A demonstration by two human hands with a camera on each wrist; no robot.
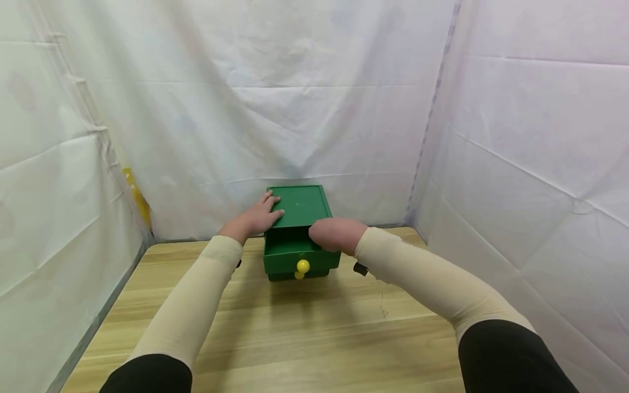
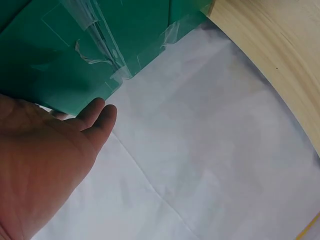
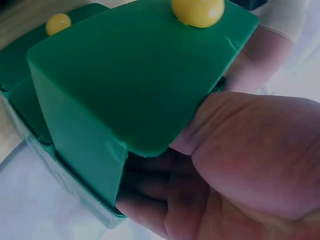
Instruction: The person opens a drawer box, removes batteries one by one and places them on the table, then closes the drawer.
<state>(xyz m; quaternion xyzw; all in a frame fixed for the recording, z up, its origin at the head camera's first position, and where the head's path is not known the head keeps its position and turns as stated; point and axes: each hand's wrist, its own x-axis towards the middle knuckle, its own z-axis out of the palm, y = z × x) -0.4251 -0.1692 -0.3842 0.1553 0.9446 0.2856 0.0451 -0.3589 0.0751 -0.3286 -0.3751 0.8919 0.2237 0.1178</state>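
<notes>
A small green chest of drawers (image 1: 302,206) stands at the far side of the table. Its upper drawer (image 1: 284,263), with a yellow knob (image 1: 303,266), is pulled out; the lower drawer is in, and its knob (image 3: 58,24) shows in the right wrist view. My left hand (image 1: 256,217) rests on the chest's left top edge, fingers extended. My right hand (image 1: 338,234) reaches over the right side into the upper drawer. In the right wrist view its fingers (image 3: 150,207) go into the dark inside; their tips, and anything between them, are hidden.
The chest stands on a wood-grain table (image 1: 304,338) near its back edge. White sheeting (image 1: 304,109) hangs behind and on both sides. A yellow strip (image 1: 137,196) shows at the back left. Clear tape (image 2: 107,45) runs along the chest's side.
</notes>
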